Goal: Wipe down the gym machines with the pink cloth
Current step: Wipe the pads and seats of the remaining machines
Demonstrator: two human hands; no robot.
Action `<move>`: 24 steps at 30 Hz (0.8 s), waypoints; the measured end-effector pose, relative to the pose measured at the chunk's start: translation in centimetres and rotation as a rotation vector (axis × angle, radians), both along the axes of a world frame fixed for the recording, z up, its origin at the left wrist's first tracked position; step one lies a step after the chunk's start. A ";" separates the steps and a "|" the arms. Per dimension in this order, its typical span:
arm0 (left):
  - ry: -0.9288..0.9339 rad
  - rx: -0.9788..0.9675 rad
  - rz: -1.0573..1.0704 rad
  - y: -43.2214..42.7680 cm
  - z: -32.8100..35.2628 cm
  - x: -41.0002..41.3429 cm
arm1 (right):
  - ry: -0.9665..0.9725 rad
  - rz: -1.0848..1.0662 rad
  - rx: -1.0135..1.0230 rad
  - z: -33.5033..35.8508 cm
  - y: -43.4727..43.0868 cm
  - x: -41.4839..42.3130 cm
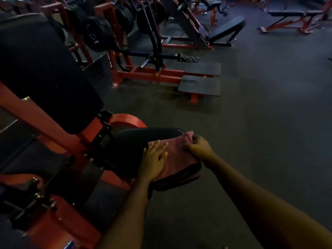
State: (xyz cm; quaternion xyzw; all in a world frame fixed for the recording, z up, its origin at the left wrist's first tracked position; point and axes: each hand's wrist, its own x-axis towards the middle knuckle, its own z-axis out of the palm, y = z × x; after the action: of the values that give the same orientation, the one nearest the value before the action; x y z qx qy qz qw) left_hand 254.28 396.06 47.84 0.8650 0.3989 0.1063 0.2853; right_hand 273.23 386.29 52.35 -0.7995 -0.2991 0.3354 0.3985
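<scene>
Pink cloth lies spread over the near end of the black padded seat surface of an orange-framed machine, draping over the near rim. Left grip lies flat on the cloth, fingers straight and spread, pressing down. Right grip is at the cloth's far right edge, fingers curled, pinching a fold. Big black back pad upper left. Weight plates and another machine's footplates are behind, on the dark floor.

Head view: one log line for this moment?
pink cloth: on seat pad | left hand: flat on cloth | right hand: grips cloth edge
</scene>
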 end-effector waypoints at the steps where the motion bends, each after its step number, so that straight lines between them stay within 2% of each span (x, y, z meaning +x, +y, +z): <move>1: -0.105 -0.118 0.061 0.4 0.6 -0.1 | -0.010 0.054 0.032 1.1 0.8 -0.5; 2: -0.231 -0.225 0.146 0.9 1.1 -0.4 | 0.015 0.132 0.046 2.1 1.5 -1.2; 4: -0.460 -0.306 0.317 1.8 2.6 -1.3 | 0.197 0.319 -0.028 4.0 2.4 -3.1; 6: -0.526 -0.368 0.402 2.4 3.6 -1.8 | 0.381 0.458 -0.143 4.6 2.8 -4.9; 7: -0.502 -0.398 0.395 2.6 4.1 -1.8 | 0.406 0.473 -0.138 4.4 3.1 -5.6; 9: -0.357 -0.380 0.313 2.7 4.7 -1.5 | 0.384 0.325 -0.008 3.5 3.3 -6.0; 12: -0.083 -0.122 0.185 1.6 4.5 -0.4 | 0.229 -0.173 0.188 1.9 2.9 -4.3; 14: 0.045 0.049 0.269 -0.4 5.0 1.0 | 0.093 -0.328 0.113 0.6 2.0 -2.5; 17: 0.214 0.021 0.324 -3.7 5.0 3.7 | 0.112 -0.183 -0.015 -1.3 1.3 -1.3; 20: 0.304 -0.068 0.298 -4.9 2.9 4.1 | 0.170 -0.180 0.056 -2.4 0.9 -1.3; 24: 0.273 0.130 0.216 -5.2 0.6 2.0 | 0.255 -0.215 0.172 -3.8 0.5 -0.8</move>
State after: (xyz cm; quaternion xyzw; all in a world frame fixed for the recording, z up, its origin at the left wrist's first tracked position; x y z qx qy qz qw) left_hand 256.28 390.84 48.46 0.8402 0.5167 0.0436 0.1590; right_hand 272.47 386.77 48.55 -0.7409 -0.1863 0.3629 0.5336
